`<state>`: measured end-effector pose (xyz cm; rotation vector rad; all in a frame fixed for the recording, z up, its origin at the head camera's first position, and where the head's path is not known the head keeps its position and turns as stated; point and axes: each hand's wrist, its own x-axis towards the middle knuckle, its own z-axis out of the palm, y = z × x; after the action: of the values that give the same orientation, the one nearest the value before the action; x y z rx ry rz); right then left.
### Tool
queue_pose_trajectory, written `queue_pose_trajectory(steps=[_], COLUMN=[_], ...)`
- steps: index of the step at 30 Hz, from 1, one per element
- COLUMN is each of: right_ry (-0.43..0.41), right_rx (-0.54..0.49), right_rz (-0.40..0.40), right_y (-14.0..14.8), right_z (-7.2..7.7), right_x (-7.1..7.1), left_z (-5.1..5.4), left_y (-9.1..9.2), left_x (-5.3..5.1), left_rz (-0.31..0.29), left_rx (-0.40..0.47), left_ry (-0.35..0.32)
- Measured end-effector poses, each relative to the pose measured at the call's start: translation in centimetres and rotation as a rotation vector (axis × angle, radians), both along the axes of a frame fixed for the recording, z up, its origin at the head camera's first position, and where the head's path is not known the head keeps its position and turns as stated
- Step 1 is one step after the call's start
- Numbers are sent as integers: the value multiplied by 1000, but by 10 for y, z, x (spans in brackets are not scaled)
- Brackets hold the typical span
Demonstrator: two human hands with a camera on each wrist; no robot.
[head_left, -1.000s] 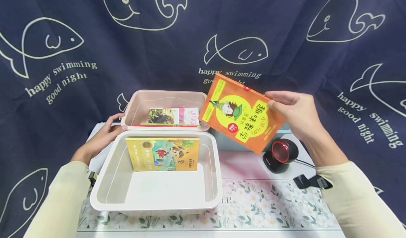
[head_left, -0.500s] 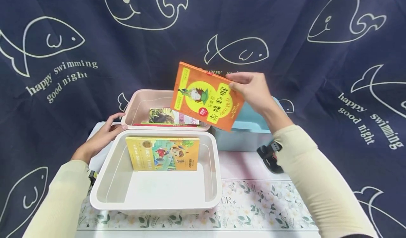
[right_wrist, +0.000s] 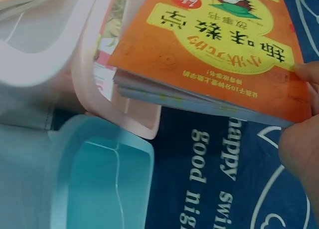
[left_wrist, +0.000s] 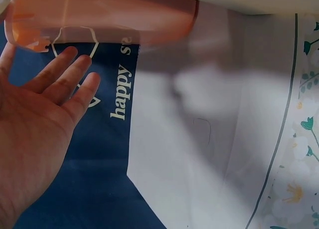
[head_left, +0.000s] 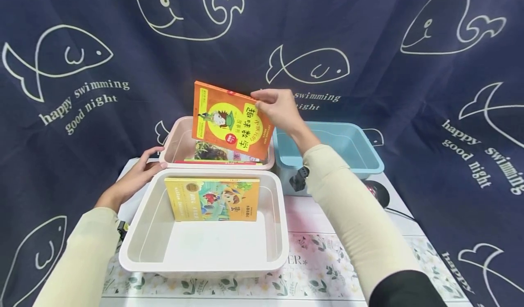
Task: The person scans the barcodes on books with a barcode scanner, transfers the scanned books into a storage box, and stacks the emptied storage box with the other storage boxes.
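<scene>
An orange book (head_left: 233,121) with a yellow circle on its cover hangs tilted over the pink bin (head_left: 177,138). My right hand (head_left: 280,109) pinches it at its upper right edge; the right wrist view shows the thumb (right_wrist: 299,146) on it. Inside the pink bin, a book with a leafy picture cover (head_left: 210,151) is partly hidden behind the orange one. My left hand (head_left: 137,177) is at the left end of the pink bin, fingers touching or close to its rim. In the left wrist view the fingers of that hand look extended.
A white bin (head_left: 204,267) stands in front, with a yellow picture book (head_left: 213,200) upright against its back wall. On the right is a blue bin (head_left: 327,129), with a black device (head_left: 378,193) and cable beside it. A fish-print cloth (head_left: 262,25) hangs behind.
My right hand has carried the orange book leftward, from beside the blue bin to over the pink bin. The blue bin has come into fuller view. My left hand stays in place.
</scene>
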<state>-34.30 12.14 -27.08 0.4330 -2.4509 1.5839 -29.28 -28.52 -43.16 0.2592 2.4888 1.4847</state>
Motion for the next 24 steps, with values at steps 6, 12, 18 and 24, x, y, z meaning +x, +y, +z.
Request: queue_pose_trajectory(steps=[6, 12, 18, 24], right_ry=[13, -14, -63, -158], right_rx=[64, 65, 45, 73], right_rz=[4, 11, 54, 122], right_y=[-12, -11, -10, -11], right_z=[-18, -33, -53, -74], right_x=[-7, -7, -1, 5], left_z=[0, 2, 2, 0], left_y=[0, -1, -1, -1], left_x=[1, 0, -1, -1], left_rz=[8, 8, 6, 9], left_rx=[8, -3, 3, 3], left_ry=[-8, 5, 4, -5])
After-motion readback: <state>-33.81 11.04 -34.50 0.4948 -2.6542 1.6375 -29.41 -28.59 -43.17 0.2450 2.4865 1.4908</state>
